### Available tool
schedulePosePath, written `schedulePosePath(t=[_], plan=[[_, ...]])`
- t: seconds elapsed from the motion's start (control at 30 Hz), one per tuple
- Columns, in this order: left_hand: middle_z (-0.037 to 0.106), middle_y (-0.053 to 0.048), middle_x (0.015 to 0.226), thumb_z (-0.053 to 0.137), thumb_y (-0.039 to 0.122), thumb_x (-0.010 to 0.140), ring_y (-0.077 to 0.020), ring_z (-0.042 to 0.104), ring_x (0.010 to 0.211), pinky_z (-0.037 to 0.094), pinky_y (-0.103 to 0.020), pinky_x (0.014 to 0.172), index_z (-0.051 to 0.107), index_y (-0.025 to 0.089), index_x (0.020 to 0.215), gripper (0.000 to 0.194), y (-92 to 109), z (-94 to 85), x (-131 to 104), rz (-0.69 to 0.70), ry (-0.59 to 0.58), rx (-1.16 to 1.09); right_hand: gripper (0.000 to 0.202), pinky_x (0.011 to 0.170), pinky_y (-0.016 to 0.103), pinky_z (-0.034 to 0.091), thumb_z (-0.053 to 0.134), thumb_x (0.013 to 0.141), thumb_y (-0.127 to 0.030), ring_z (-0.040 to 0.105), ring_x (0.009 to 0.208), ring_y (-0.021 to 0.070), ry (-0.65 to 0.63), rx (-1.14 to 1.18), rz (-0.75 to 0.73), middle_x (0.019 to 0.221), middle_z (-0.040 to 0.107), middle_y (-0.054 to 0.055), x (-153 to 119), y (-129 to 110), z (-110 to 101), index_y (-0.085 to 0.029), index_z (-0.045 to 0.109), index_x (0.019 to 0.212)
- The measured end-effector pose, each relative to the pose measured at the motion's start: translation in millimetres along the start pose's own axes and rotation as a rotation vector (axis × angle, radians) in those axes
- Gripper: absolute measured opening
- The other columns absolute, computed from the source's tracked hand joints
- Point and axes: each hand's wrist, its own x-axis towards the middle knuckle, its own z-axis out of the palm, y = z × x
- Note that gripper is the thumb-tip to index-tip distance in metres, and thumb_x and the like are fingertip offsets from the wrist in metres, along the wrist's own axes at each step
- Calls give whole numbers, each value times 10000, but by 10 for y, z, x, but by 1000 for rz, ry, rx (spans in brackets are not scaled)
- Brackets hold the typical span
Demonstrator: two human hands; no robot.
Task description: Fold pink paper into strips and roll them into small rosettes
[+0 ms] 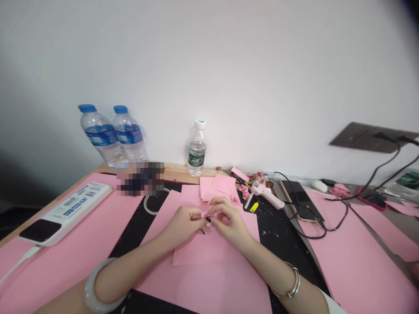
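Observation:
My left hand [189, 221] and my right hand [226, 220] meet over the middle of the table. Between their fingertips they pinch a small piece of pink paper [208, 214], mostly covered by the fingers. Beneath them lie large pink paper sheets [209, 279] on a black mat [278, 244]. Just beyond the hands is a stack of pink paper squares [218, 186]. Small folded pink paper roses [244, 192] sit to its right, beside a pale pink hot glue gun [266, 195].
A white power bank [70, 211] with a cable rests at left on pink paper. Two blue-capped bottles [129, 135] and a smaller water bottle [197, 150] stand by the wall. At right are a phone [301, 200], black cables [314, 237], pink sheets and a wall socket [363, 137].

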Motion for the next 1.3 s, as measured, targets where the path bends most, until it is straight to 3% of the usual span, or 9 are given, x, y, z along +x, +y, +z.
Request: schedulePosePath(t=[0.13,0.3,0.57,0.87,1.0,1.1,1.3], plan=[[717,-23,601,617,139,691,-206,698,624,552,-297,624,678,150,586,122,-3,8,-7,-7,-34,56,94,737,295,489,671,760,-123,601,973,203,-1,102,30,988,596,71,8,37,26,-200,653,708],[689,-19,573,629,187,714,-209,695,615,552,-301,603,653,146,586,136,-24,20,-8,-11,-74,33,197,737,299,474,663,776,-149,602,848,175,16,106,38,872,586,43,5,29,35,-190,578,604],[714,-55,639,715,370,715,-244,716,668,546,-332,617,598,147,642,262,-14,32,-23,-107,-112,-96,182,696,294,468,600,803,-120,602,840,180,26,56,16,886,606,53,20,-18,-1,-197,575,640],[742,-59,652,707,384,719,-224,720,661,508,-284,594,663,144,725,245,-2,-10,-12,-165,-213,-171,185,739,306,477,561,846,-114,601,840,180,12,-98,-162,900,615,62,-20,-26,-24,-203,571,684],[750,-66,661,727,400,716,-220,721,659,499,-278,594,663,144,744,265,16,-23,-11,-178,-174,-199,208,821,340,482,500,917,-193,613,949,208,-43,-112,-180,1002,656,96,-16,-60,-81,-201,639,763],[750,-67,667,731,402,729,-218,722,679,501,-279,620,669,143,741,267,29,-31,-13,-179,-176,-212,342,850,367,483,395,983,-319,615,987,220,-68,-104,-184,1046,670,106,-13,-83,-117,-206,694,862],[760,-75,740,757,421,712,-227,724,727,509,-281,634,707,141,849,316,8,-45,-7,-172,-199,-238,471,868,385,489,352,984,-462,626,993,228,-59,-52,-147,1059,684,102,-9,-93,-125,-213,736,875]])
